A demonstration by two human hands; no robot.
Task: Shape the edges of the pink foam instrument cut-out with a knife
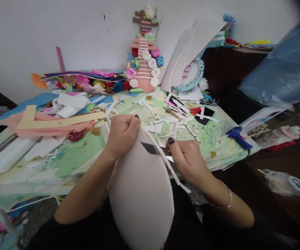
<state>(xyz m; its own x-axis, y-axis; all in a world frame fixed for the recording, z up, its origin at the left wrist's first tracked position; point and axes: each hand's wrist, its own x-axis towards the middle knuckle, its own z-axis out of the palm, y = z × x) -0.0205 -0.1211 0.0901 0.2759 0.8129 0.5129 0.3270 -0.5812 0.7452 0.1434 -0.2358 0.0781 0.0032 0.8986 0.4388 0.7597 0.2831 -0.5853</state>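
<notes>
The worktop spreads across the scene, its green surface littered with paper scraps. The pale, leaf-shaped panel is held off its near edge, in front of the person's dark clothing, probably so the rim is within easy reach; whether it rests on the lap I cannot tell. Far right of centre, white sheets lean upright, and beside them a flower-covered lute model stands against the wall, perhaps to spare it from the clutter. A yellow L-shaped piece lies on the left. Of the 2 hands, the left hand has its fingers clenched around the panel's narrow far end, seemingly to steady it. The right hand grips a dark-bladed cutter, thumb uppermost, likely for control. A blue glue gun lies at the worktop's right edge. The blade passes between the panel and a thin strip, which hangs loose at its near end.
</notes>
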